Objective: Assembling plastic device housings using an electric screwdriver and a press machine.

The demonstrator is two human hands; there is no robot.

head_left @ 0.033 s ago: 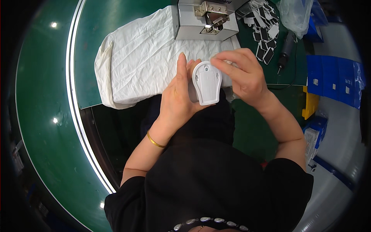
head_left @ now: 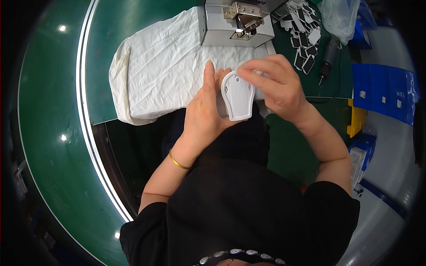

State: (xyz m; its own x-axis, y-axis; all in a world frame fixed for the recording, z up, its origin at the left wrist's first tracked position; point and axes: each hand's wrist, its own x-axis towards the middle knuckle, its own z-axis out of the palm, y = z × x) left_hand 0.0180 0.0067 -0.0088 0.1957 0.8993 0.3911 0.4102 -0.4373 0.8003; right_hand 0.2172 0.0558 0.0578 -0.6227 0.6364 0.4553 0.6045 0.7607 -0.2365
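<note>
A white plastic housing (head_left: 239, 99), wide and rounded at the far end and narrower toward me, stands out between my hands. Its face has a raised rim, a recessed panel, two side slots and a small screw (head_left: 237, 80) near the rounded end. My left hand (head_left: 204, 108) grips it from the left, with the thumb or a finger pointing up and other fingers behind it. At the rounded rim, my right hand (head_left: 277, 86) has thumb and forefinger pinched together. Whatever may be between those fingertips is too small to make out.
A white cloth (head_left: 159, 66) covers part of the green table (head_left: 104, 26). A grey metal machine (head_left: 222, 26) stands on it. To the right lie several white-and-black flat pieces (head_left: 304, 40), a corded electric screwdriver (head_left: 329, 60), blue bins (head_left: 384, 91) and a plastic bag (head_left: 339, 17).
My right fingertips have shifted slightly left along the housing's rounded rim, near the screw. My left hand and the housing stay put.
</note>
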